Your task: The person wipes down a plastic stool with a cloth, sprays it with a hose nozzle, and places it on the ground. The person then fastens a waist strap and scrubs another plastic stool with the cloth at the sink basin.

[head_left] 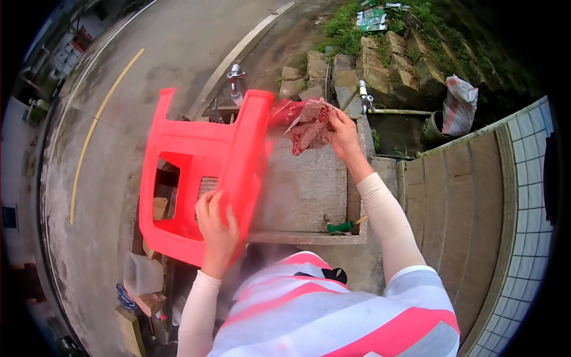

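A bright red plastic stool [193,134] is tilted on its side at the left of the concrete washing basin [309,202]. My left hand [215,226] grips the near part of the stool, its fingers bent over an edge. My right hand [345,137] pinches a crumpled red-and-white patterned cloth [311,125] above the far part of the basin. The cloth hangs down beside the stool's right side. In the basin's near right corner lies a green hose nozzle [341,226].
Two metal taps stand at the far side: a left tap [236,74] and a right tap [364,95]. A stuffed sack [461,104] is in a bucket at the right. Concrete steps [458,196] run along the right. A clear plastic tub [143,273] sits at lower left.
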`<state>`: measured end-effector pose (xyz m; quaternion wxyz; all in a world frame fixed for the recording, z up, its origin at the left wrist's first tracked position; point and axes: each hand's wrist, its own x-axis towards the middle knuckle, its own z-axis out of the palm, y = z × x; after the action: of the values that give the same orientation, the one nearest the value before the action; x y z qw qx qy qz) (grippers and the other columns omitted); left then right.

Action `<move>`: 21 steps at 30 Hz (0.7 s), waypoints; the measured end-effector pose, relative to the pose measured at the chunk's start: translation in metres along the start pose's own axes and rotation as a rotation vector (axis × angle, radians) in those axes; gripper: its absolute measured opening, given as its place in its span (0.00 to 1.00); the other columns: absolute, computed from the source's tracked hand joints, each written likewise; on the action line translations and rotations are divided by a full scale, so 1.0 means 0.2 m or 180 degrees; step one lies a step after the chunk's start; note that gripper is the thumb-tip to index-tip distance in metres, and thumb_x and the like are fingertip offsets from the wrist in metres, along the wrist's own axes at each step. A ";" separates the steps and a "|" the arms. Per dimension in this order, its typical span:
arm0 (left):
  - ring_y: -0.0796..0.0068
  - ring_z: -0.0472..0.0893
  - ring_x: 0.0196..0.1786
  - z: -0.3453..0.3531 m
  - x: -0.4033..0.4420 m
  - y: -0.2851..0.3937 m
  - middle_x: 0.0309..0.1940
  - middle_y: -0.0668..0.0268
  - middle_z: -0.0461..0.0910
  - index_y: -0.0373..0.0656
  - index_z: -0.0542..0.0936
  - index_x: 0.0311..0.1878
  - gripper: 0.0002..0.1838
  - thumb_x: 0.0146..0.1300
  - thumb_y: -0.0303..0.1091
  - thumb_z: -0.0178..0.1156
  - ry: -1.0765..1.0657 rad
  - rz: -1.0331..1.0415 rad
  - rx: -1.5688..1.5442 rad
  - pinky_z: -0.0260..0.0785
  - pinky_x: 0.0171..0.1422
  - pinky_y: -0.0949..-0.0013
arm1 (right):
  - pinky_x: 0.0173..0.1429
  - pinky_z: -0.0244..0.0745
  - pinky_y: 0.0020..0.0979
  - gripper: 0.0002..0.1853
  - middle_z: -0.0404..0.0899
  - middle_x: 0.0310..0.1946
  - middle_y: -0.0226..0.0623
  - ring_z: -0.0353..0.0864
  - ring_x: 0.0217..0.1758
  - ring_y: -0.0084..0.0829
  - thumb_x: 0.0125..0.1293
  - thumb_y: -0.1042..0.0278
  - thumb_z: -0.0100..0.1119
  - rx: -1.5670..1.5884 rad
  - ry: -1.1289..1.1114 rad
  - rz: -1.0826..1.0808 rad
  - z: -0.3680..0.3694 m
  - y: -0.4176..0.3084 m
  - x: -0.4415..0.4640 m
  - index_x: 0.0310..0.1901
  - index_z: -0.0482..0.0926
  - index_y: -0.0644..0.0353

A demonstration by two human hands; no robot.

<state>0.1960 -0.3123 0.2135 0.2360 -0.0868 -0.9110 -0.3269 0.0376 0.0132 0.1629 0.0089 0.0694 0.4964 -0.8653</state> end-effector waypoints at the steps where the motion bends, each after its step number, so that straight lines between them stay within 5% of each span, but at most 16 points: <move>1: 0.56 0.76 0.47 0.01 0.02 0.09 0.44 0.55 0.75 0.35 0.76 0.49 0.15 0.57 0.20 0.60 -0.0190 0.0241 -0.0128 0.69 0.51 0.61 | 0.57 0.74 0.35 0.15 0.77 0.53 0.33 0.76 0.55 0.29 0.73 0.64 0.52 0.0293 0.0022 0.0026 -0.02 0.01 -0.03 0.58 0.75 0.58; 4: 0.55 0.75 0.51 0.22 -0.01 0.16 0.48 0.54 0.74 0.34 0.76 0.52 0.19 0.55 0.20 0.62 -0.1037 0.0660 -0.0705 0.70 0.54 0.60 | 0.62 0.69 0.49 0.21 0.74 0.60 0.34 0.73 0.62 0.35 0.75 0.56 0.48 0.0751 0.0160 0.0253 -0.09 0.05 -0.15 0.64 0.68 0.55; 6: 0.52 0.75 0.53 0.42 -0.04 0.18 0.51 0.53 0.74 0.33 0.75 0.53 0.21 0.54 0.22 0.63 -0.1328 0.0302 -0.1103 0.69 0.56 0.59 | 0.66 0.64 0.58 0.25 0.70 0.65 0.35 0.68 0.68 0.38 0.73 0.51 0.48 0.1119 0.0295 0.0458 -0.10 0.09 -0.25 0.67 0.66 0.53; 11: 0.54 0.70 0.61 0.80 -0.15 0.20 0.54 0.51 0.73 0.33 0.68 0.62 0.40 0.47 0.36 0.74 -0.0960 -0.0471 -0.0461 0.68 0.60 0.54 | 0.74 0.55 0.53 0.30 0.67 0.68 0.38 0.64 0.71 0.45 0.72 0.44 0.45 0.1752 0.0498 0.0788 -0.02 0.16 -0.50 0.68 0.65 0.54; 17: 0.71 0.79 0.50 0.85 -0.22 0.03 0.49 0.61 0.80 0.33 0.73 0.58 0.36 0.49 0.40 0.76 -0.3279 -0.2874 -0.3775 0.70 0.58 0.66 | 0.75 0.56 0.50 0.31 0.69 0.66 0.42 0.65 0.70 0.45 0.70 0.43 0.47 0.2250 0.0978 0.1080 -0.21 0.30 -0.62 0.66 0.68 0.56; 21: 0.80 0.81 0.42 0.69 -0.18 0.10 0.42 0.68 0.83 0.38 0.79 0.52 0.20 0.58 0.35 0.70 -0.2972 -0.3544 -0.4717 0.73 0.51 0.71 | 0.75 0.55 0.49 0.29 0.69 0.66 0.41 0.65 0.70 0.43 0.72 0.45 0.46 0.2122 0.1423 0.1175 -0.30 0.36 -0.65 0.66 0.67 0.56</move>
<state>0.1825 -0.2094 0.1137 -0.4374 0.1050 -0.3935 -0.8018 0.1786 0.0206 0.0874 0.0328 0.3415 0.1593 -0.9257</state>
